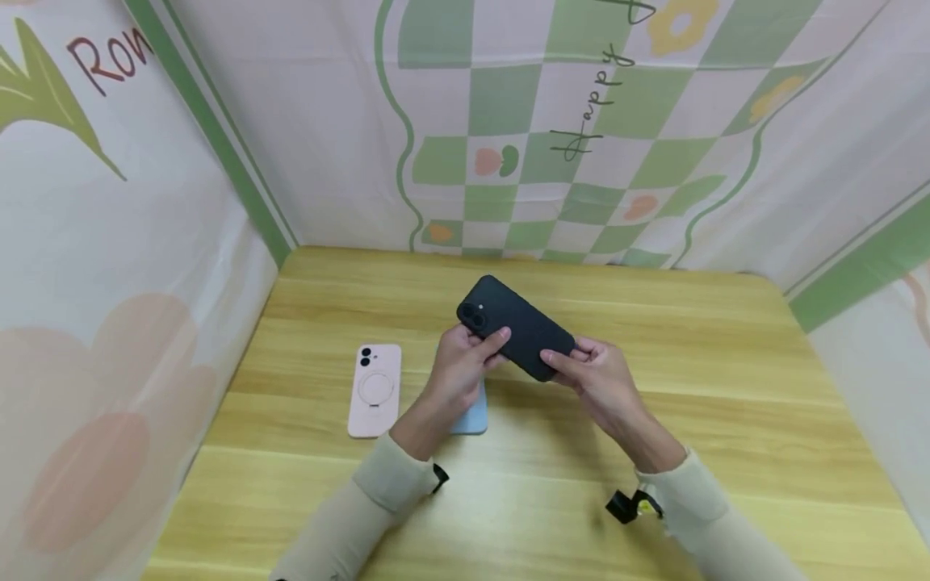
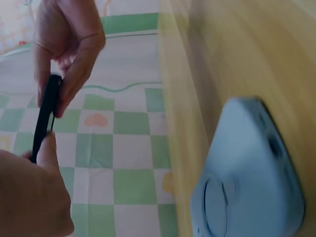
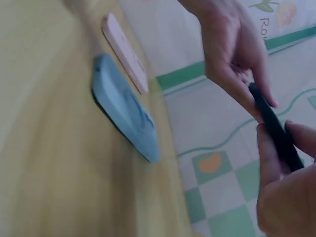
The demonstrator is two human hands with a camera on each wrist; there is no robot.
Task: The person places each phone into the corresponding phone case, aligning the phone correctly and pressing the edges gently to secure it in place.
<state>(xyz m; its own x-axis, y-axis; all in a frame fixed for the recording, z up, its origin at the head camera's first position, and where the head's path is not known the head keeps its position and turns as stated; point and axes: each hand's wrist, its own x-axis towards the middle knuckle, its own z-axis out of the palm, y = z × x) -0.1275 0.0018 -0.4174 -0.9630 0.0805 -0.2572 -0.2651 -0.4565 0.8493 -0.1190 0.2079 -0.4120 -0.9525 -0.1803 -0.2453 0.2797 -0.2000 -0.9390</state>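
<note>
A black phone, its camera side facing up, is held above the table between both hands. My left hand grips its lower left edge near the camera lenses, thumb on the back. At the opposite end my right hand pinches the phone, thumb on top and fingers beneath. Edge-on, the black phone looks thin in the left wrist view. Under my left hand lies a light blue phone, partly hidden by the wrist; a ring shows on this blue phone in the left wrist view.
A pink phone with a ring on its back lies left of the blue one. Everything rests on a wooden table. Patterned cloth hangs behind the table's far edge, with more cloth at both sides.
</note>
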